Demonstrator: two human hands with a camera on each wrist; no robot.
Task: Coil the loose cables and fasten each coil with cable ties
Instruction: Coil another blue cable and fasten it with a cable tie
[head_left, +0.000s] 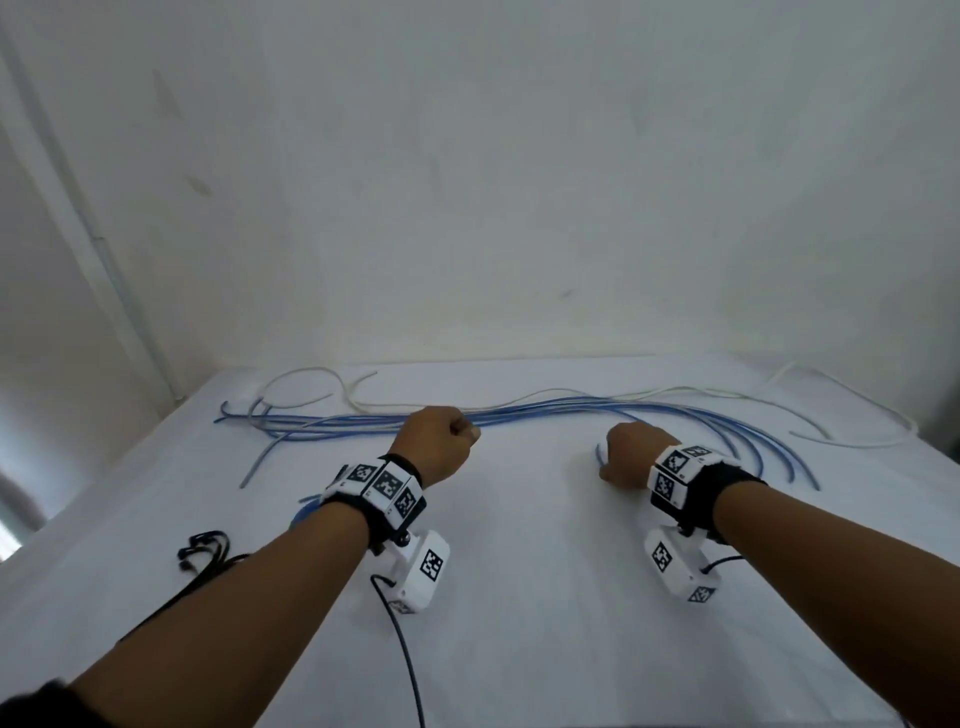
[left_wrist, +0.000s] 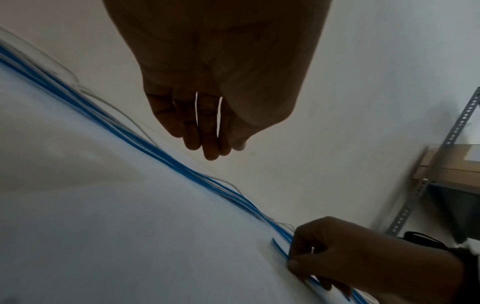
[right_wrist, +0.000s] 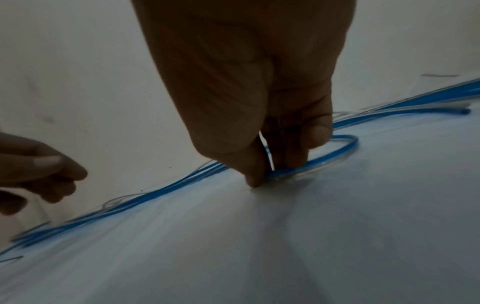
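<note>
Coiling is only starting: your right hand (right_wrist: 262, 115) has its grip pinched on one blue cable (right_wrist: 335, 152) end, bent into a first loop against the white tabletop (head_left: 519, 597). Your left hand (head_left: 435, 448) hovers, loosely curled and empty, above the blue cables (head_left: 545, 408) lying along the wall (head_left: 493, 182). Next, feed slack into even loops. Black cable ties (head_left: 205, 550) lie near left; a metal shelf (left_wrist: 441, 156) stands right.

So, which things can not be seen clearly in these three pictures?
- Head view: the left hand is seen from behind; any grip is hidden.
- Head view: the blue coil is mostly behind the left wrist band.
- Right wrist view: where the right hand pinches the blue cable, dimness hides the cable end.
- Head view: black ties too small to count.
</note>
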